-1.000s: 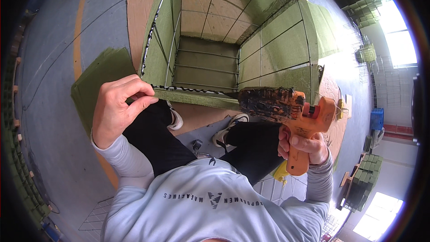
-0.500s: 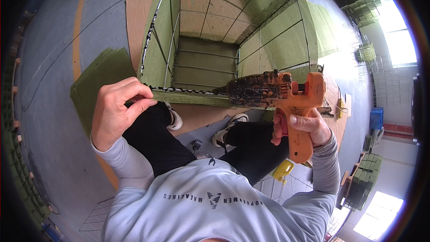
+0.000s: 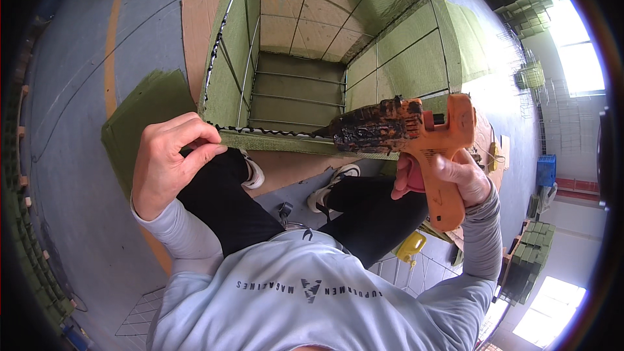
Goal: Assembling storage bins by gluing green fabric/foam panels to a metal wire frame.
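Observation:
My right hand (image 3: 473,181) grips an orange hot glue gun (image 3: 444,198) by its handle, fingers at the red trigger. The gun's barrel is smeared black, and its nozzle points left at the near edge of a box-shaped wire frame (image 3: 299,93) lined with green mesh fabric (image 3: 279,143). Black glue (image 3: 250,131) runs in a bumpy line along that near edge and up the left edge. At the near left corner, the thumb and forefinger of my left hand (image 3: 166,162) are pinched on the fabric's edge; the exact grip is partly hidden.
Cardboard (image 3: 198,26) lies under the box on the grey floor. A green fabric piece (image 3: 146,104) is spread to the left. A yellow plastic jug (image 3: 411,246) and wire grids sit by my right leg. Green stacks (image 3: 534,253) and a blue crate (image 3: 546,170) stand farther right.
The glue gun and my right hand have shifted slightly right, and the black line now reaches a little farther right. My left hand stays at the corner.

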### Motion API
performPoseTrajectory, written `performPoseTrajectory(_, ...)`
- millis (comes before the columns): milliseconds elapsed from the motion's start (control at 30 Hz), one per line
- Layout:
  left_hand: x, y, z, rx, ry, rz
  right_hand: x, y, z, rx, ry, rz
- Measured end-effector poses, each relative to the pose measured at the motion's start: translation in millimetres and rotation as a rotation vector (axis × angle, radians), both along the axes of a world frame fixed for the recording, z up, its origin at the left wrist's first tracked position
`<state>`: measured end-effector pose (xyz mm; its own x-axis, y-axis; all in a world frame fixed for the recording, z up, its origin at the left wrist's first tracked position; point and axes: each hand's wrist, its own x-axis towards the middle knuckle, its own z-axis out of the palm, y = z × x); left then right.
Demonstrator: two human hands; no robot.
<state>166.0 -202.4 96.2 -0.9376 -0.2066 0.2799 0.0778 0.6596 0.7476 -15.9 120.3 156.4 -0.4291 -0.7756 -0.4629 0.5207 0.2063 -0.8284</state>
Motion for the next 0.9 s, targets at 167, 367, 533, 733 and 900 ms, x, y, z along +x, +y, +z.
performPoseTrajectory(167, -0.4, 1.0, -1.8, 0.0, 0.007, -0.005, -3.0, 6.0, 1.3, 0.018, -0.013, 0.035)
performPoseTrajectory(367, -0.8, 3.8, -1.3, 0.011, -0.033, 0.001, -3.2, 11.2, -3.4, 0.095, 0.028, 0.045)
performPoseTrajectory(533, 7.8, 20.0, 10.2, -0.055, 0.09, 0.187, 3.0, 29.8, -3.6, -0.258, 0.03, -0.053)
performPoseTrajectory(733, -39.8, 137.4, -4.9, 0.293, 0.201, -0.393, 14.7, 82.8, -35.0, -0.468, 0.599, -0.456)
performPoseTrajectory(900, -91.5, 250.1, -24.0, 0.444, 0.016, -0.653, 34.1, 80.3, -69.8, -0.572, 0.521, -0.661)
